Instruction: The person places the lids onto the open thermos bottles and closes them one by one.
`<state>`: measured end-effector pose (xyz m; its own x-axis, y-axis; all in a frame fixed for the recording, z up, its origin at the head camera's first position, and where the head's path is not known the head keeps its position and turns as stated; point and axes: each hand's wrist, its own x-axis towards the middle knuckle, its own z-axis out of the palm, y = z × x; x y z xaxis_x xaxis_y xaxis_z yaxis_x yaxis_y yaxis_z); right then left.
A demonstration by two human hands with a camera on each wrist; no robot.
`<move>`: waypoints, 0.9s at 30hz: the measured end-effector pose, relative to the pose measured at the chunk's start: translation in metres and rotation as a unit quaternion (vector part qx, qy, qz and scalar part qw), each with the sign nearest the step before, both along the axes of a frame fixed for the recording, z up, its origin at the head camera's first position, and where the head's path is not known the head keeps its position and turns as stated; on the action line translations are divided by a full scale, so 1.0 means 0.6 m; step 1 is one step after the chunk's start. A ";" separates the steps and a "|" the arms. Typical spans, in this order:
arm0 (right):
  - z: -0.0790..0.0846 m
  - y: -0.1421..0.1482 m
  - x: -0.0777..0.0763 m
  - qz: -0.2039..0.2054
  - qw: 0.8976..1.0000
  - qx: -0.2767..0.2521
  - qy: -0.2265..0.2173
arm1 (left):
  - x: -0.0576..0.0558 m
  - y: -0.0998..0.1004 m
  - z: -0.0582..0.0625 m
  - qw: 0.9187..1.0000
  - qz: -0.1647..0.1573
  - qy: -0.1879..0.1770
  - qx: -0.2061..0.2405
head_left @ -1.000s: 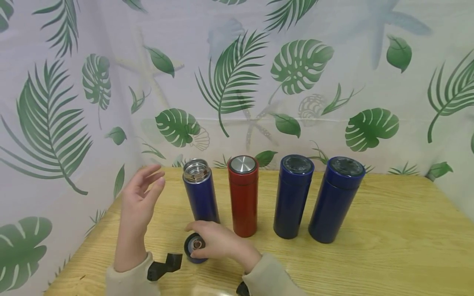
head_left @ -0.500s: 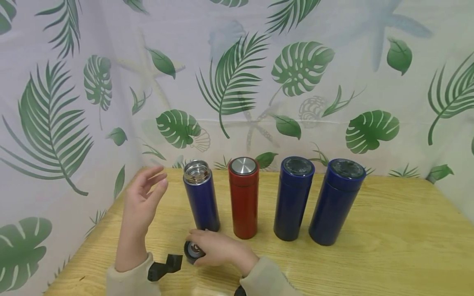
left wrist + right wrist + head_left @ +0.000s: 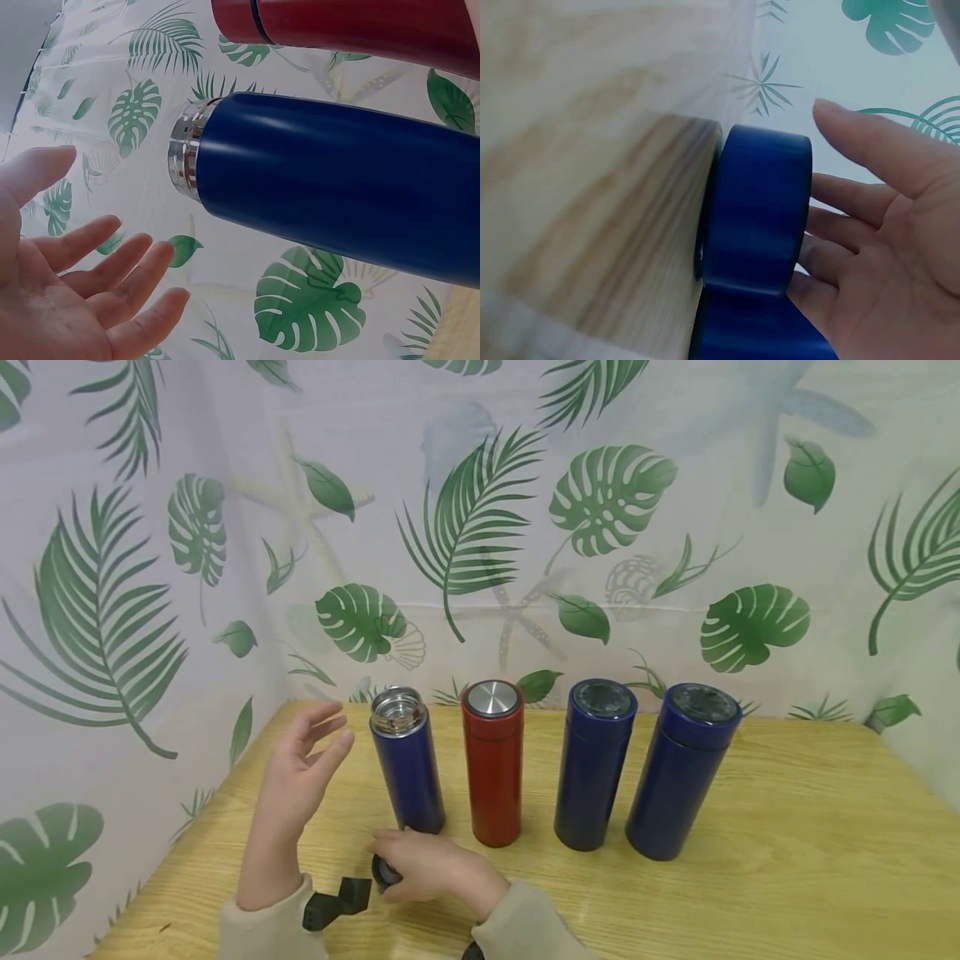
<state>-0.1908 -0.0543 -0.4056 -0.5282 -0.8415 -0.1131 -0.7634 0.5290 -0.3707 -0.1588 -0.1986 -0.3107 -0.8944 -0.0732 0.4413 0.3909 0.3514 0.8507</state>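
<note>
A blue thermos bottle (image 3: 408, 777) stands upright without a lid, its bare steel neck (image 3: 397, 710) showing. In front of it, a blue lid (image 3: 386, 873) lies inside-up on the table. My right hand (image 3: 435, 865) is over the lid and hides part of it. In the right wrist view, the fingers (image 3: 840, 217) reach the rim of the lid (image 3: 757, 214), while the thumb (image 3: 870, 139) is apart from it. My left hand (image 3: 296, 777) is raised left of the lidless bottle, fingers loosely bent and holding nothing; the left wrist view shows it apart from the bottle (image 3: 337, 180).
To the right stand a red thermos (image 3: 493, 768) with a steel-topped lid and two blue thermoses, one (image 3: 596, 768) nearer and one (image 3: 678, 777) farther right, with dark tops. All are on a wooden table (image 3: 810, 852). A leaf-patterned cloth (image 3: 465, 510) hangs behind.
My right hand has moved slightly down and left over the lid, covering more of it. My left hand has drifted slightly right towards the lidless bottle. The bottles stay in place.
</note>
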 end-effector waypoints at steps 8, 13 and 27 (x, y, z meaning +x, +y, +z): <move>0.000 -0.003 0.003 -0.004 0.999 0.031 0.033 | -0.002 0.003 -0.002 1.000 -0.008 -0.015 -0.015; 0.002 0.001 0.006 -0.013 0.997 0.045 0.059 | -0.007 0.006 -0.006 0.999 -0.011 -0.027 -0.030; 0.009 0.016 0.007 -0.034 0.996 0.066 0.050 | -0.027 0.013 -0.021 0.997 -0.008 -0.056 -0.059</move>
